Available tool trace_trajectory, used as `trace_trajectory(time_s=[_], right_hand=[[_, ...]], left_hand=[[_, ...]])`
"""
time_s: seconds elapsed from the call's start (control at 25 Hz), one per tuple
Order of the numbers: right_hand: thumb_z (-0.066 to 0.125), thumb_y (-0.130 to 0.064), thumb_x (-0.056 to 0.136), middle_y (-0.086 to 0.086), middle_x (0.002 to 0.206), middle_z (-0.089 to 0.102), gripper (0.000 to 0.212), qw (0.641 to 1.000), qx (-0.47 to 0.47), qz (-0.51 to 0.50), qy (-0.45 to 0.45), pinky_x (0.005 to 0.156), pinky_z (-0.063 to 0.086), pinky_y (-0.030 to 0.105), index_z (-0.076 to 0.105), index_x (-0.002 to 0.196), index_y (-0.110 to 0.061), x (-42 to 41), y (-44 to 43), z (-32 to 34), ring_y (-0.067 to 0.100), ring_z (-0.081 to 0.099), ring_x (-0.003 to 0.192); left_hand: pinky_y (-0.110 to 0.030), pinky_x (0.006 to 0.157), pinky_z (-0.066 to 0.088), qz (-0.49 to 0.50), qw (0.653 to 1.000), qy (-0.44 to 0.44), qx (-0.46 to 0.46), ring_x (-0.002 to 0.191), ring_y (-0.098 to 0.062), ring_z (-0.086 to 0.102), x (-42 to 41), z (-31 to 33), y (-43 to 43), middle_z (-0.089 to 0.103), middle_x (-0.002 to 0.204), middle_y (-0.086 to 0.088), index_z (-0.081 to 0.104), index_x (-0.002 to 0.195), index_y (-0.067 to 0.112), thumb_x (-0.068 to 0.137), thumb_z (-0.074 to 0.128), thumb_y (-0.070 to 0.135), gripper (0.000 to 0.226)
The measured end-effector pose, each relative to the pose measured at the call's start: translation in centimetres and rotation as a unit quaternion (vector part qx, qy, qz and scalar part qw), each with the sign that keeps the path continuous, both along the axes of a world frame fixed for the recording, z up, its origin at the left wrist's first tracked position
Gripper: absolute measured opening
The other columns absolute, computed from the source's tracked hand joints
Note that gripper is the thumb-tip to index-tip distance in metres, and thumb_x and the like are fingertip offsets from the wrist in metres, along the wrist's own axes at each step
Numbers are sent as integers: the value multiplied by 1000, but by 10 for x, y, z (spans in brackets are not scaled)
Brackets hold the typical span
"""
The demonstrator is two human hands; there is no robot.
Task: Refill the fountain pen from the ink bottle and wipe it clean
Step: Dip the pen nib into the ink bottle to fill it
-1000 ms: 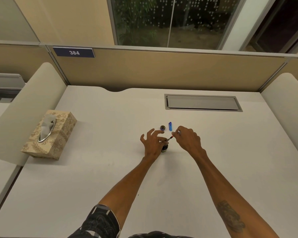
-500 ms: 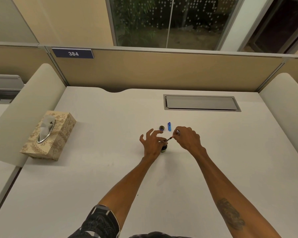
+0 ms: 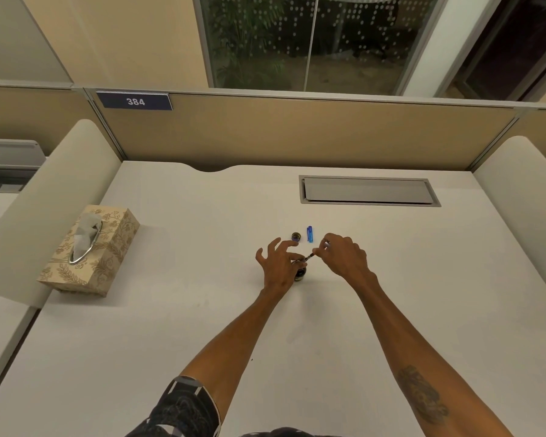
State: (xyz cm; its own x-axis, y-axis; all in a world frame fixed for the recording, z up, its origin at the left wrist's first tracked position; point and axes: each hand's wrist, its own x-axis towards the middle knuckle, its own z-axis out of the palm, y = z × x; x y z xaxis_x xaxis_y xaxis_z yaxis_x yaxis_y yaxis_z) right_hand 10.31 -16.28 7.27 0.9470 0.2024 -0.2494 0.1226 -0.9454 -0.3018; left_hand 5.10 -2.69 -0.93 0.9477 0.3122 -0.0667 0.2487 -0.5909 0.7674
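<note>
The pale counter (image 3: 171,326) is taking up most of the cubicle, bare apart from a patterned tissue box (image 3: 90,250) sitting well off to the person's left and a small cluster of things near the middle. A grey cable hatch (image 3: 369,190) is lying flush in the surface further back.

Over the last second almost nothing is shifting: both hands are staying put over the same spot, which suggests the filling step is under way, not finished.

The left hand (image 3: 281,268) is wrapping thumb and forefinger around the dark ink bottle (image 3: 300,274), steadying it upright on the counter, while its other fingers are splaying loose in the air. The right hand (image 3: 344,257) is closing its fingers (image 3: 323,247) on the upper end of the fountain pen (image 3: 310,255), which is slanting down to the left with its tip at the bottle mouth; whether the nib is actually dipping into the ink is too small to tell.

Just behind the hands, the bottle cap (image 3: 296,237) is lying on the counter, and beside it a little blue pen part (image 3: 310,234), probably the cap or barrel, is resting apart from everything else.

To my eye the ink is still being drawn up, so the wiping with a tissue and the reassembly are still waiting. The open bottle could tip if the left hand loosens.
</note>
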Motion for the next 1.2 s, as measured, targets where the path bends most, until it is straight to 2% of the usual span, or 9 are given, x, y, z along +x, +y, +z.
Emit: trace_trajectory(time_s=[0.12, 0.28, 0.44, 0.6, 0.76, 0.88, 1.0, 1.12, 1.2], right_hand=[[55, -31, 96, 5, 105, 69, 20, 1000, 6, 13, -7, 74, 47, 34, 63, 107, -17, 1, -2, -1, 23, 60, 86], [50, -38, 97, 7, 105, 67, 27, 1000, -2, 3, 5, 71, 42, 31, 61, 108, -16, 0, -1, -4, 21, 57, 81], [54, -31, 96, 6, 106, 69, 19, 1000, 19, 15, 2, 72, 46, 31, 63, 107, -18, 1, -2, -5, 21, 62, 86], [50, -41, 97, 6, 98, 68, 28, 1000, -3, -5, 5, 69, 40, 31, 60, 98, -16, 1, -1, -7, 20, 56, 78], [61, -39, 91, 3, 100, 69, 25, 998, 49, -13, 26, 72, 46, 31, 62, 106, -19, 4, -3, -9, 23, 66, 87], [59, -32, 93, 7, 94, 72, 19, 999, 50, -5, 13, 72, 51, 33, 66, 98, -14, 4, -3, -6, 24, 69, 83], [55, -40, 94, 7, 89, 71, 28, 999, 40, -19, 14, 71, 53, 36, 62, 89, -14, 2, -2, -11, 25, 68, 79], [59, -43, 92, 4, 97, 69, 25, 997, 66, -23, 25, 72, 52, 34, 59, 100, -19, 1, -1, -10, 25, 68, 83], [60, -35, 93, 6, 102, 70, 21, 997, 74, -7, 10, 76, 54, 35, 62, 105, -19, 4, -3, -9, 25, 69, 85]], left_hand=[[-46, 114, 1, -3, 1000, 12, 16, 144, -13, 25, 1, 0, 0, 60, 131, 13, 76, 99, 22, 85, 73, 27, 15], [-47, 114, 2, -6, 1000, 13, 17, 144, -14, 25, 1, 0, 0, 60, 131, 13, 75, 101, 23, 86, 72, 28, 16], [-46, 114, 2, -9, 999, 25, 35, 144, -14, 24, 2, 3, 0, 56, 136, 13, 78, 97, 23, 86, 72, 28, 13], [-47, 114, 2, -13, 999, 24, 33, 144, -14, 24, 2, 3, 0, 57, 136, 13, 77, 99, 24, 87, 71, 29, 15], [-46, 113, 1, -13, 999, 28, 44, 144, -14, 23, 2, 5, 0, 55, 137, 13, 78, 96, 23, 87, 71, 29, 13], [-46, 113, 1, -14, 999, 24, 43, 144, -13, 23, 1, 3, 0, 56, 135, 15, 78, 95, 24, 86, 71, 27, 11], [-46, 113, 1, -14, 999, 23, 42, 145, -13, 23, 1, 1, 1, 55, 137, 14, 78, 94, 25, 87, 71, 28, 10], [-46, 113, 1, -15, 998, 24, 48, 144, -14, 23, 2, 3, 1, 54, 138, 14, 78, 93, 25, 87, 71, 29, 11], [-46, 113, 1, -14, 999, 22, 40, 144, -14, 23, 2, 3, 1, 55, 137, 14, 78, 94, 24, 87, 71, 28, 11]])
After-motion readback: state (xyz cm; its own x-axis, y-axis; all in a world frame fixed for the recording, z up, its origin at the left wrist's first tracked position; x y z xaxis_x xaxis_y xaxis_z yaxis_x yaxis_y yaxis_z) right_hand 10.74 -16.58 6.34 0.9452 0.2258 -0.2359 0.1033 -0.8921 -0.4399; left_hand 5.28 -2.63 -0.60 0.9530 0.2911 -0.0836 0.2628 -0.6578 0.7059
